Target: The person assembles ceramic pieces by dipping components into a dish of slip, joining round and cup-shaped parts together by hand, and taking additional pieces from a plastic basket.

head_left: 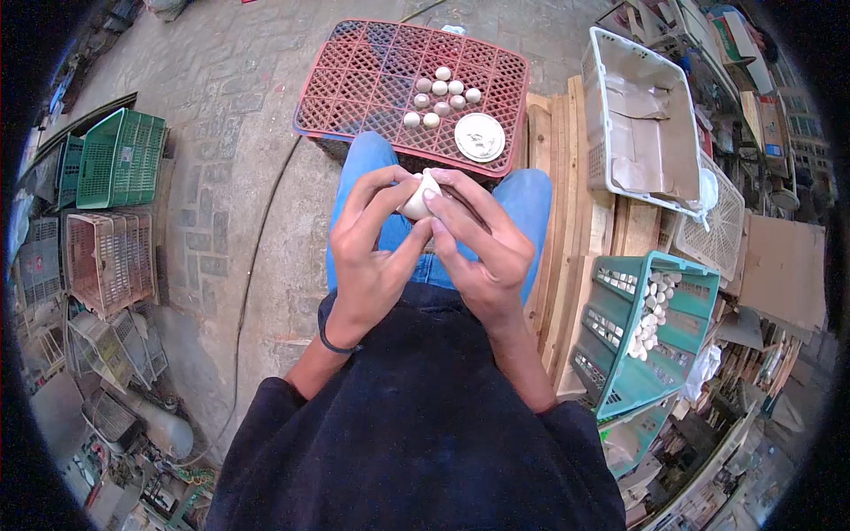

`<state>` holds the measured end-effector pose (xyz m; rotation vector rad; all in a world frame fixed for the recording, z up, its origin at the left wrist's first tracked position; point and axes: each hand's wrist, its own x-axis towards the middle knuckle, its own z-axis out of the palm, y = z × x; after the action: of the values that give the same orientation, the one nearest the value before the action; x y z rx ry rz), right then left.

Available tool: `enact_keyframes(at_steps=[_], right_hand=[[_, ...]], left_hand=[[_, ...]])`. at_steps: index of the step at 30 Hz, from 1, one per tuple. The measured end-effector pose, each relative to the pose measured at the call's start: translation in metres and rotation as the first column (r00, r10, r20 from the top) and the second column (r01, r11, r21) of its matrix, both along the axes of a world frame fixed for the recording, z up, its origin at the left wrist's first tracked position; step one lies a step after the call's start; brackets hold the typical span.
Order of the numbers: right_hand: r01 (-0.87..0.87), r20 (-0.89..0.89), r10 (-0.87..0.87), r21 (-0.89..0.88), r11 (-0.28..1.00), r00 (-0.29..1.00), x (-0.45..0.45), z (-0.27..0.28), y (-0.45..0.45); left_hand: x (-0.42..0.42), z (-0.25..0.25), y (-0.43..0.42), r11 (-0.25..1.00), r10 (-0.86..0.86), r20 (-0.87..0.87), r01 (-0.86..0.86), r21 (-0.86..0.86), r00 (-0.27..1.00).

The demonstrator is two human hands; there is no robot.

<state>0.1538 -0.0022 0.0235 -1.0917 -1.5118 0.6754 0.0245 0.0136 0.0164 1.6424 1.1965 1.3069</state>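
A soft-looking white lump [417, 205], perhaps clay or dough, is held up in front of my lap, with a pinched ridge along its upper side. My left hand [379, 226] grips its left side between curled fingers and thumb. From the right, the fingertips and thumb of my right hand [482, 237] press on the same lump. Just beyond my knees is a red plastic crate [354, 84] with a lattice top. Several small round whitish balls [440, 88] rest on it, beside a round white dish or lid [480, 138] with dark marks.
Wooden planks [553, 221] lie along my right side. A teal crate [611, 354] there contains several white pieces [651, 314]; behind it stands a white crate [598, 115] lined with cardboard. Green [124, 159] and pale pink crates [111, 257] are at left. A cable [257, 239] crosses the floor.
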Motion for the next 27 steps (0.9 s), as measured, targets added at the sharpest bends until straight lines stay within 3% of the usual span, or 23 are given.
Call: enact_keyframes(at_steps=[6, 8, 11, 14, 20, 27], right_hand=[[-0.047, -0.006, 0.047, 0.010, 0.999, 0.999, 0.005, -0.007, 0.000], [-0.010, -0.267, -0.039, -0.180, 0.984, 0.963, 0.004, -0.009, 0.001], [-0.043, -0.152, 0.023, -0.129, 0.991, 0.988, 0.008, -0.005, 0.004], [-0.056, -0.155, 0.041, -0.099, 0.993, 0.987, 0.006, -0.008, 0.005], [-0.008, -0.005, 0.007, -0.066, 0.998, 1.000, -0.002, 0.001, -0.002], [-0.082, -0.033, 0.081, -0.011, 0.997, 0.996, -0.002, -0.005, -0.003]], left_hand=[[-0.003, -0.004, -0.001, 0.999, -0.033, 0.019, 0.034, -0.031, 0.999], [-0.003, -0.005, -0.001, 0.999, -0.035, 0.030, 0.036, -0.023, 0.999], [-0.004, -0.008, -0.001, 0.999, -0.048, 0.021, 0.048, -0.002, 0.999], [-0.005, -0.007, -0.002, 0.999, -0.048, -0.013, 0.048, 0.016, 0.999], [-0.007, -0.008, -0.004, 0.999, -0.035, -0.029, 0.036, 0.030, 0.999], [-0.006, -0.004, -0.002, 1.000, 0.008, 0.033, -0.007, -0.031, 0.999]])
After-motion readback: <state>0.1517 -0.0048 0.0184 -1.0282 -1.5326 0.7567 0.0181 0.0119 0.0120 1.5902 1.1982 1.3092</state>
